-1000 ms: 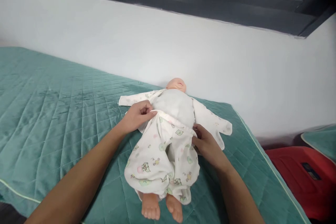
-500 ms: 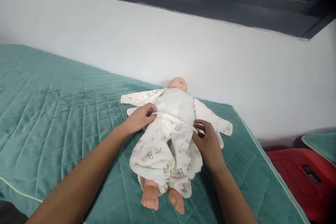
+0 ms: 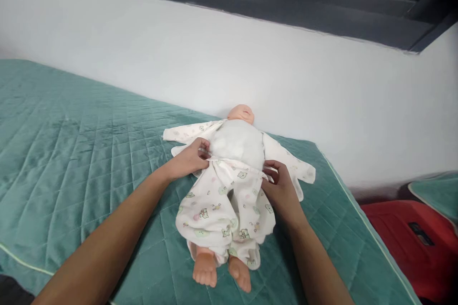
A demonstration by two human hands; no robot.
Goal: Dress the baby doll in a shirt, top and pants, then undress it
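A baby doll [image 3: 240, 113] lies on its back on the green quilted bed [image 3: 71, 152], head toward the wall, bare feet [image 3: 218, 274] toward me. It wears white printed trousers [image 3: 223, 209] and lies on an open white printed top [image 3: 289, 164] with its sleeves spread to both sides. My left hand [image 3: 188, 159] pinches the trousers' waistband at the doll's left-side hip. At the other hip my right hand [image 3: 279, 188] grips the same waistband. The doll's pale cloth belly [image 3: 238, 143] is bare above the waistband.
A white wall runs just behind the doll's head under a dark window frame [image 3: 286, 5]. The bed's edge falls away at the right, where a red case [image 3: 411, 243] stands on the floor beside another green-covered piece [image 3: 440, 195].
Both hands have drawn the trousers' waistband up the doll's body toward the belly. The trouser legs have bunched and more of the feet shows.
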